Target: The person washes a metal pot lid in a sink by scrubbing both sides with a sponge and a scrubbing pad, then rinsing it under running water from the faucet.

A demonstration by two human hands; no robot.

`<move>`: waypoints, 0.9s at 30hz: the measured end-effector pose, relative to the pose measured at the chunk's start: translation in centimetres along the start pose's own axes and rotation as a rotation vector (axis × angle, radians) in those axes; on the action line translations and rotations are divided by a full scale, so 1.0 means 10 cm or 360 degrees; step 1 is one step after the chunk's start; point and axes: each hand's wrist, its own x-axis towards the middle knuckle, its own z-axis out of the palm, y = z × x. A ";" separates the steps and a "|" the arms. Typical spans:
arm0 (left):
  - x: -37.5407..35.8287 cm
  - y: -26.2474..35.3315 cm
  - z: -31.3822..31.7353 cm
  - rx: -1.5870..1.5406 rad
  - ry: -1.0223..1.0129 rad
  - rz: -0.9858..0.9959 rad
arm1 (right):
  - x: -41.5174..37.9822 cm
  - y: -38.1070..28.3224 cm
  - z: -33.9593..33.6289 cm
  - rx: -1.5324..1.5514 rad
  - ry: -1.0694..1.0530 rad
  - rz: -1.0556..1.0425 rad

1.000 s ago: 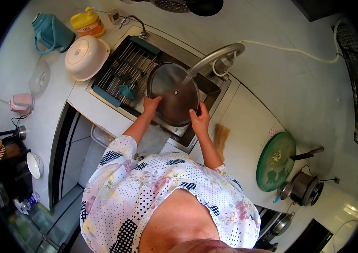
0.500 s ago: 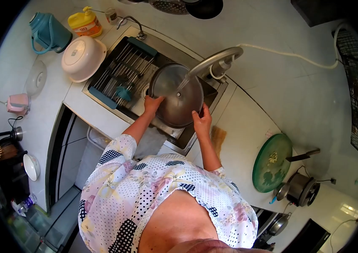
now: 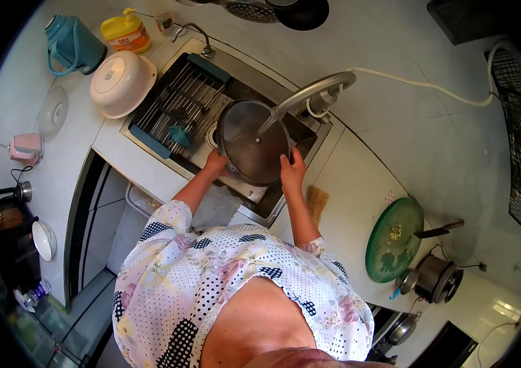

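Observation:
A round, dark metal lid or pan [image 3: 251, 153] is held over the sink, under the curved metal faucet [image 3: 309, 89], and water runs onto it. My left hand [image 3: 216, 164] grips its lower left edge. My right hand [image 3: 293, 167] holds its right edge, with the thumb on the near face. Left of it, a drying rack [image 3: 177, 107] with teal ends spans the sink [image 3: 266, 205]. A small teal item [image 3: 179, 135] lies on the rack.
A pink basin [image 3: 119, 83], a teal thermos [image 3: 73, 46] and a yellow bottle [image 3: 126, 32] stand at the upper left. At right are a green cutting board [image 3: 392, 245] with chopped bits, a knife [image 3: 438, 229], a pot [image 3: 435, 277] and a brown cloth [image 3: 317, 202].
The round metal piece has tilted and shifted slightly down. My left hand has slid lower along its edge, while my right hand stays at the right edge.

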 end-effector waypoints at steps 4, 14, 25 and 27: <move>-0.04 0.01 -0.06 -0.0076 0.0074 0.0075 | 0.11 -0.23 0.21 -0.0205 -0.0010 -0.0023; -0.04 -0.18 -0.43 -0.0508 0.0030 0.0111 | 0.40 -0.15 0.29 -0.0028 0.0181 -0.0161; -0.47 0.54 -0.23 -0.1416 -0.0264 -0.0110 | 0.06 -0.17 0.28 -0.0725 -0.0173 -0.0808; -0.36 0.61 -0.30 -0.1519 -0.0430 -0.0135 | -0.08 -0.17 0.24 -0.0908 -0.0468 -0.1038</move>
